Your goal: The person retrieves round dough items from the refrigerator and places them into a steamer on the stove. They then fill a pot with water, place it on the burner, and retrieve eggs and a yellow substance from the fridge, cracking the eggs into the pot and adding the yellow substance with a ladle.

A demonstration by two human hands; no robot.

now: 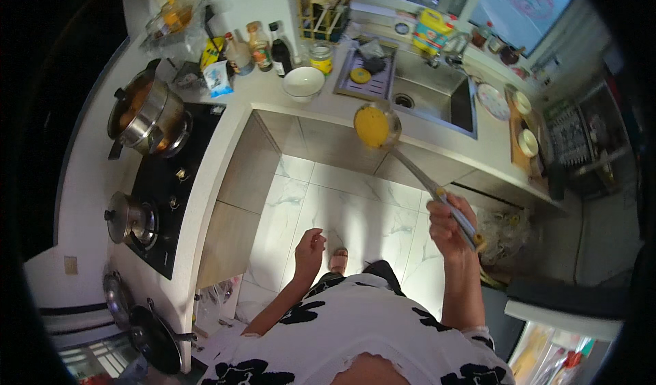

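My right hand (452, 226) is closed around the long handle of a metal ladle (393, 126), whose bowl holds a yellow food that looks like liquid or batter. The bowl is over the counter's front edge, just before the sink. Over the floor, my left hand (310, 249) is loosely curled and appears to hold nothing. A white bowl (303, 82) stands on the counter left of the ladle, beside an open-topped glass jar (321, 58). A yellow lid (360, 75) lies on the draining tray (341, 82).
At left, a steamer pot (154, 113) and a smaller lidded pot (123, 218) stand on the gas hob (169, 195). Bottles (259, 46) line the back counter. A wooden board (518, 154) with small bowls is right of the sink (430, 87). A pan (154, 339) is at lower left.
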